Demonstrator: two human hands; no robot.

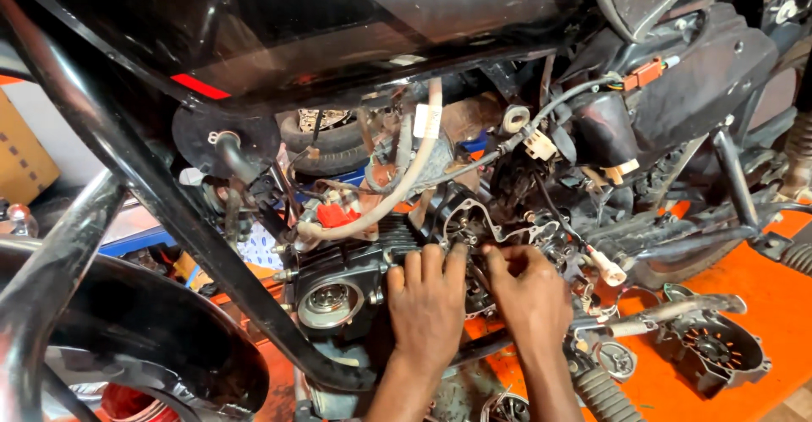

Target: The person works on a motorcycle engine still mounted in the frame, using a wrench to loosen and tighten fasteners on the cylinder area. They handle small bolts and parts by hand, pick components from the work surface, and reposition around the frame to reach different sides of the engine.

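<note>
A motorcycle engine (342, 274) hangs in a black frame (161, 194), with its side cover off and the crankcase opening (499, 223) exposed. My left hand (427, 299) lies flat against the black finned cylinder, fingers spread upward onto the case edge. My right hand (529, 291) is beside it, fingertips pinched at the open crankcase face; whether they hold a small part is hidden. A beige hose (406, 172) curves over the engine, and a red plastic cap (337, 215) sits above the cylinder head.
A removed black engine cover (715, 354) and a round metal part (617, 358) lie on the orange floor (761, 304) at right. Loose wiring and white connectors (539, 145) dangle above the hands. A front mudguard (127, 337) fills the lower left.
</note>
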